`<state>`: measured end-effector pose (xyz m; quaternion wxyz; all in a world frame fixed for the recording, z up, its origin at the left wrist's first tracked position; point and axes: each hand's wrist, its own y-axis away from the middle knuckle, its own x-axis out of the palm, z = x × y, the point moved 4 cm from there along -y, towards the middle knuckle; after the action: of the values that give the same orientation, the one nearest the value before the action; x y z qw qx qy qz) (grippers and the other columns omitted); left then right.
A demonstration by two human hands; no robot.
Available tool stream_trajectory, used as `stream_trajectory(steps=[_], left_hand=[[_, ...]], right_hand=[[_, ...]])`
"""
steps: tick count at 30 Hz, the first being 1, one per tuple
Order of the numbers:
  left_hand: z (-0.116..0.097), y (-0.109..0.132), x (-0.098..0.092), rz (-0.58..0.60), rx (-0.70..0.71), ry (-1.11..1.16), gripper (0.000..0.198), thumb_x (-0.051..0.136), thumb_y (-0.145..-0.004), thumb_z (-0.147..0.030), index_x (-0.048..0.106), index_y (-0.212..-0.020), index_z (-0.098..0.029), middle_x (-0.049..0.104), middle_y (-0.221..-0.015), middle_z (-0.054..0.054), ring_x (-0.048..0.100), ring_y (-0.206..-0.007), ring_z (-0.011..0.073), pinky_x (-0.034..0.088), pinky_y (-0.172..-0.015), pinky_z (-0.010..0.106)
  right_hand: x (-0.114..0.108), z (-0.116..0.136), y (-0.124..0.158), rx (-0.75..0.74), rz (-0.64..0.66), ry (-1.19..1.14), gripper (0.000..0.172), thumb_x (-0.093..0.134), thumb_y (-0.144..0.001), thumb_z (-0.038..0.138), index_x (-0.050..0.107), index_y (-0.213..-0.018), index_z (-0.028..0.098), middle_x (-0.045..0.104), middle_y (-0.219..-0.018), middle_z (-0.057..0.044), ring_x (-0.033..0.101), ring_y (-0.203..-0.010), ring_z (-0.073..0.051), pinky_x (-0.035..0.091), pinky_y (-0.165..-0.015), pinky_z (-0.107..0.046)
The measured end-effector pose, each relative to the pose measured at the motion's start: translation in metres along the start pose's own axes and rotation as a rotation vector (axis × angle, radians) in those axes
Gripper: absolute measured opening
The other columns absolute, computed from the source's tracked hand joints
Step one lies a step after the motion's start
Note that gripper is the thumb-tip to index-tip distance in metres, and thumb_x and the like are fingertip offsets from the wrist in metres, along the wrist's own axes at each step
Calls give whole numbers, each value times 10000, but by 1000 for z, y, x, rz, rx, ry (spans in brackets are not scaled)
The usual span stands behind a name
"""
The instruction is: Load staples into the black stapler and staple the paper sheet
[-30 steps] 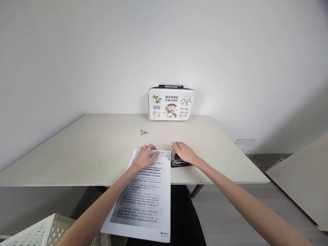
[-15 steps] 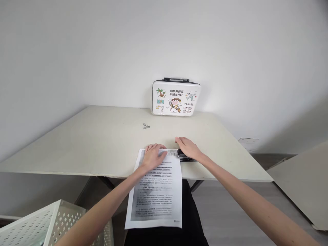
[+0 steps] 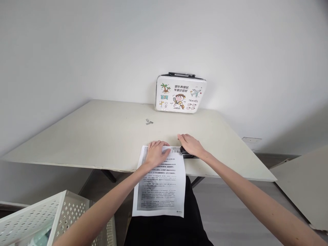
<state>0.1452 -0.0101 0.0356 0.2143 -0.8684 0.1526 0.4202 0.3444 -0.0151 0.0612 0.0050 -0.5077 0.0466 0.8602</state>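
Note:
A printed sheet of paper [image 3: 161, 194] lies partly on the table and hangs over its front edge; whether more sheets lie under it, I cannot tell. My left hand [image 3: 157, 152] rests flat on its upper part, fingers towards the top edge and thumb apart. A black stapler [image 3: 182, 150] sits at the paper's upper right corner, its jaw end meeting the corner. My right hand [image 3: 191, 145] is closed over the top of the stapler and hides most of it.
Several grey strips of staples [image 3: 149, 122] lie on the white table [image 3: 102, 133]. A white case with cartoon prints [image 3: 180, 94] leans against the wall at the back. Below on the left stands a white perforated basket [image 3: 61, 215] with things inside. A socket [image 3: 251, 140] is on the right wall.
The camera view has shifted slightly, so everything appears a little higher and further right. Both hands keep their places on the paper and the stapler.

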Motion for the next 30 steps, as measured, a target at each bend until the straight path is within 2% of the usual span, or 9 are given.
stream_trajectory(steps=[8,18,30], left_hand=[[-1,3,1,-21,-11,-18,137,609,-982,-334,678,-1062,-246,734,-1161,26,594,-1167,279,357,-1105,466],[2,2,1,-22,-3,-22,150,619,-978,-338,681,-1080,-246,734,-1167,27,592,-1167,280,363,-1101,470],[0,2,-1,-7,4,-24,146,628,-967,-323,689,-1078,-251,737,-1158,30,600,-1163,281,374,-1097,469]], right_hand=[[-1,5,1,5,29,61,650,138,-1087,566,684,-1195,230,665,-1366,-131,599,-1277,-297,431,-1046,-447],[1,10,0,-7,25,111,622,161,-1088,548,685,-1083,214,679,-1295,-152,595,-1253,-321,443,-1026,-478],[-2,-1,-6,14,46,27,642,158,-1085,543,719,-1160,240,676,-1354,-105,615,-1253,-275,431,-1063,-420]])
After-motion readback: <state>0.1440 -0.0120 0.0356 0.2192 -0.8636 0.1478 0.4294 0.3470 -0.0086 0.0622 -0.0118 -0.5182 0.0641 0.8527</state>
